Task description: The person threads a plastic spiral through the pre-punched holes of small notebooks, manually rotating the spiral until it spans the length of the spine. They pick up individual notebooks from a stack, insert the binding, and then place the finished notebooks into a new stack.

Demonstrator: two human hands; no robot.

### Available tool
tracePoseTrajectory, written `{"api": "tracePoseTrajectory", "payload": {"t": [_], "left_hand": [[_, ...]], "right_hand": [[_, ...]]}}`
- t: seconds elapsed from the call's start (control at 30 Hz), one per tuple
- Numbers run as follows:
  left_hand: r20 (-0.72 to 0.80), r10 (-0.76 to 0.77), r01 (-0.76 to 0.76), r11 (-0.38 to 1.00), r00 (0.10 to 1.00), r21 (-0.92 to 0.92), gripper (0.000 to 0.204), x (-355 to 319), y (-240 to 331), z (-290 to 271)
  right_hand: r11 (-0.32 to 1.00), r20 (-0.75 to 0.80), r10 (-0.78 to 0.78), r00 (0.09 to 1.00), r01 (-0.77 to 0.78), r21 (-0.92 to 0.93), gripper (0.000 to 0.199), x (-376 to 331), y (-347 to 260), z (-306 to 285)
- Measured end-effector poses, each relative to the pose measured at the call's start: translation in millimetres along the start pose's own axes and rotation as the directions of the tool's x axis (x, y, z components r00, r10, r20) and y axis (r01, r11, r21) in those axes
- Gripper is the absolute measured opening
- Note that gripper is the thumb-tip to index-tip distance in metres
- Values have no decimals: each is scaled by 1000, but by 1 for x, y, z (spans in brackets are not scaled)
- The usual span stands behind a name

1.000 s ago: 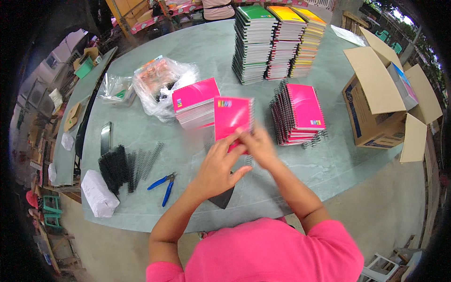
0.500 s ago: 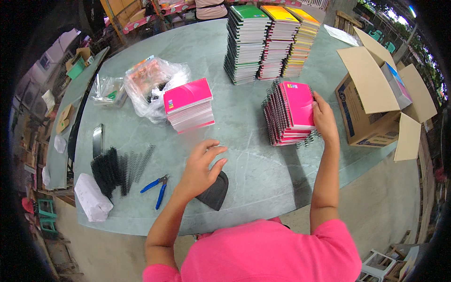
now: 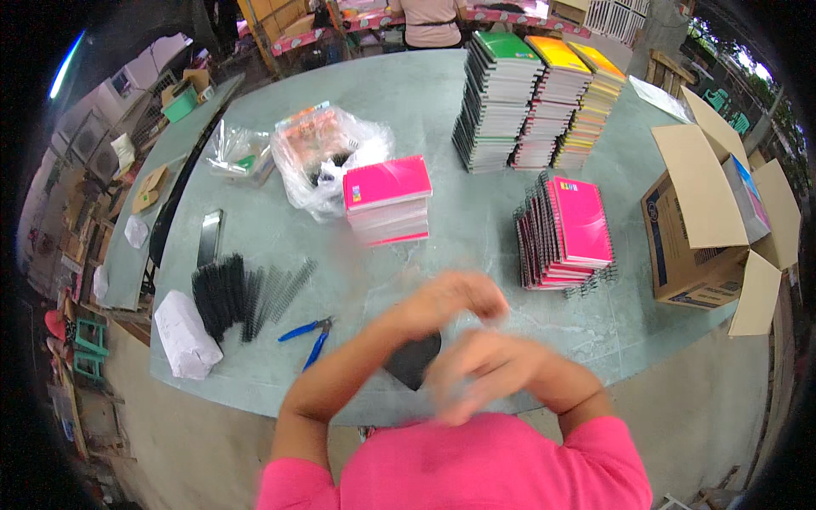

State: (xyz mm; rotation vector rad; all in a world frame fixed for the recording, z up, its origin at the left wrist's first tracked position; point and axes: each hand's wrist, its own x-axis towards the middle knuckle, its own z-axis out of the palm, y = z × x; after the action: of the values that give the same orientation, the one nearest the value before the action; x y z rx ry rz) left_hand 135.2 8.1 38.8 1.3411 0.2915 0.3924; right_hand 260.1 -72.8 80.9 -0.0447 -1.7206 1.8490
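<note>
My left hand (image 3: 450, 299) and my right hand (image 3: 489, 365) are close together over the near middle of the table, both smeared by motion. Their fingers are too blurred to show a grip. Under them lies a dark, flat pad (image 3: 410, 364), partly covered. To the right stands a stack of pink spiral notebooks (image 3: 582, 223), black coils along its left side. Further left is a block of pink-covered sheets (image 3: 389, 214) without coils. Blue-handled cutters (image 3: 317, 338) lie open left of the pad, beside a row of black spiral coils (image 3: 223, 297).
Tall stacks of notebooks with green (image 3: 501, 102) and yellow covers stand at the far right. An open cardboard box (image 3: 693, 242) sits at the right edge. Plastic bags (image 3: 331, 144), a metal strip (image 3: 209, 238) and a white wrapped bundle (image 3: 185, 336) occupy the left. A person (image 3: 432, 21) is beyond the table.
My right hand has left the spiral notebook stack and come back toward my body. My left hand has moved right, close to it. The whole view has shifted slightly.
</note>
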Motion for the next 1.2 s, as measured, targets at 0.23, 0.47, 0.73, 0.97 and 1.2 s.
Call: {"api": "tracePoseTrajectory", "payload": {"t": [0.23, 0.47, 0.73, 0.97, 1.2], "left_hand": [[209, -1, 22, 995, 978, -97, 28, -22, 8, 0], [-235, 745, 386, -32, 625, 922, 20, -3, 2, -105], [-360, 593, 492, -71, 721, 868, 29, -16, 19, -115], [-610, 354, 81, 819, 708, 569, 20, -37, -17, -36], [-737, 449, 574, 463, 505, 676, 21, -163, -57, -88]], "right_hand": [[973, 320, 197, 927, -224, 50, 25, 11, 25, -8], [871, -346, 413, 843, -476, -119, 21, -15, 52, -27], [885, -629, 332, 703, -463, -52, 24, -20, 80, -50], [969, -915, -244, 322, 36, -246, 27, -8, 79, -86], [546, -747, -80, 660, -598, -587, 21, 16, 48, -73]]}}
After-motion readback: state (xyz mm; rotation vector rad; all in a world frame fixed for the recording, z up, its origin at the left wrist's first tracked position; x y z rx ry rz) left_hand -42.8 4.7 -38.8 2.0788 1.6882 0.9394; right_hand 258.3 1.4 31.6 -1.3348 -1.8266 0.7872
